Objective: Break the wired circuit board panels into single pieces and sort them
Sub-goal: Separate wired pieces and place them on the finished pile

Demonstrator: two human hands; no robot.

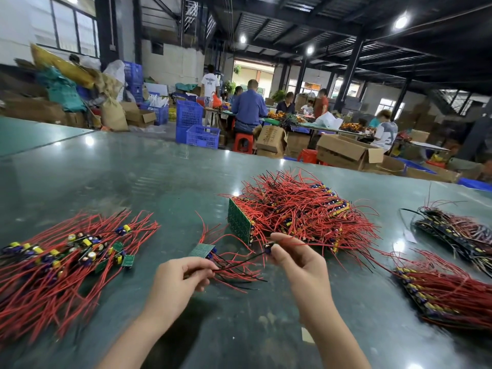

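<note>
Your left hand pinches wires of a small board; your right hand pinches a piece, mostly hidden. Panels lie beyond them on the green surface.

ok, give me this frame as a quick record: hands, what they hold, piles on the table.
left hand: pinches a bunch of red and black wires
small board: hangs on those wires, just above the table
right hand: pinches a single piece by its parts
left pile: single pieces, wires fanned out
middle pile: unbroken panels, one green panel on edge
right stacks: more wired panels, lying flat
</note>
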